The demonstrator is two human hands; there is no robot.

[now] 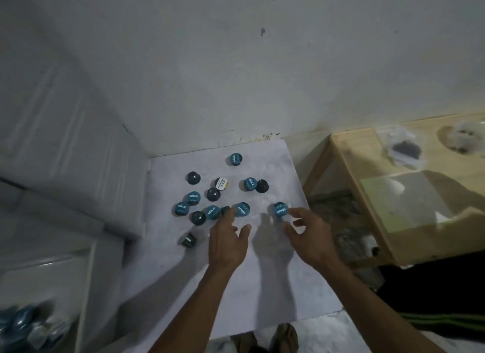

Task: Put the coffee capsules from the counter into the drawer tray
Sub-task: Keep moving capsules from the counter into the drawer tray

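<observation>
Grey-white painted wall (236,64) fills the upper view, w/ dark marks near the top. Pale wooden bench (367,195) stands to the right, holding clear plastic bags (404,148), blurred. White flat tabletop (236,274) sits in the corner; a white ribbed cabinet (65,155) is at its left. Bottom left, an open white drawer tray (86,287) w/ a blurry heap of blue items inside; can't tell exactly what they are.

Left hand (228,242): fingers extended & relaxed, gripping nothing, forefinger tip reaching between two capsules. Right hand (312,237): fingers loosely spread, slightly bent, holding nothing, fingertips just beside one capsule.

Small round teal-lidded coffee capsules (212,195), approx. 15, lie scattered on the tabletop's far half, none in either hand. Some sit lid-up w/ white lettering, too blurred to read for sure; others are flipped, dark bodies up. One capsule w/ white-yellow lid (222,182) lies mid-cluster, text illegible. Nearest-right capsule (280,210) is next to the right fingertips; another teal capsule (241,209) is beside the left forefinger. A dark capsule on its side (189,239) lies apart, nearer the person.
</observation>
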